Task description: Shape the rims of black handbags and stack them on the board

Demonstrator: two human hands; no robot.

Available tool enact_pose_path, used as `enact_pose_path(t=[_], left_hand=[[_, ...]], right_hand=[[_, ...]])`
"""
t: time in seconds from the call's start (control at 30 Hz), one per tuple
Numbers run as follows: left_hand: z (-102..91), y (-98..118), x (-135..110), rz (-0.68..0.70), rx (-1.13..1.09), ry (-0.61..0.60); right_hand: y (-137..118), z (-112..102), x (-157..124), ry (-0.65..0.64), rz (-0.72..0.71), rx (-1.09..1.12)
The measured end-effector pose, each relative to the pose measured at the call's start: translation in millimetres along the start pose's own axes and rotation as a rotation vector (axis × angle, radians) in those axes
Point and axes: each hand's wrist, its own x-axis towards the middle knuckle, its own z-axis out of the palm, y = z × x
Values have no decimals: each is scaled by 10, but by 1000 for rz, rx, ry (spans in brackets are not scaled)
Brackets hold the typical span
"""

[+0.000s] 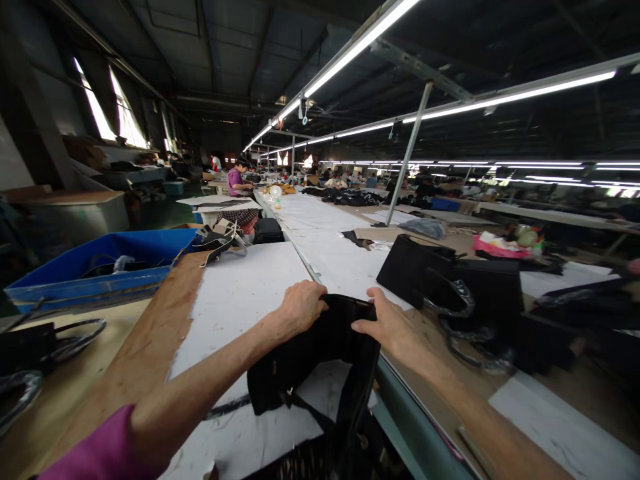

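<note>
The tabletop (pixel 150 340) runs beneath and far beyond the black piece. A long lamp (pixel 365 40) hangs high above and beyond the piece. The white sheet (pixel 240 287) lies under and left of the piece, reaching away past it. The blue bin (pixel 90 292) stands well to the left of the piece and farther off. The black piece itself is over the near part of the tabletop, held up by its far edge (pixel 345 333); it is bent round with an open middle, where the sheet shows through, and its near end is too dark to read.

Right of the piece and apart from it is a black bag (pixel 405 267). Beside that bag are handles (pixel 457 300) in clear wrap. Beyond the piece, to its left, sits a black stack (pixel 269 230).

The left hand (pixel 303 305) pinches the piece's far edge at its left end, fingers curled in. The right hand (pixel 387 320) holds the opposite corner, thumb on the inner face and forefinger up at the edge, a gap between them. Far beyond the piece stands a small fan (pixel 275 192).
</note>
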Motion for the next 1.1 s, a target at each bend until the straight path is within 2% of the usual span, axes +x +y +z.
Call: enact_pose_path(t=[0.1, 0.2, 0.4, 0.53, 0.73, 0.9, 1.1], left_hand=[[-8, 16, 30, 5, -58, -18], [-13, 16, 108, 71, -166, -39], [2, -48, 233, 170, -295, -143], [32, -63, 263, 206, -359, -170], [73, -90, 307, 187, -479, -218], [98, -112, 369, 150, -607, -322], [98, -135, 391, 118, -693, -355]], right_hand=[[103, -2, 17, -107, 9, 197], [132, 30, 85, -93, -27, 264], [180, 6, 151, -78, -7, 195], [209, -81, 164, -135, 6, 141], [268, -97, 191, -148, -82, 188], [309, -110, 228, -195, -123, 220], [222, -178, 174, -170, -142, 98]])
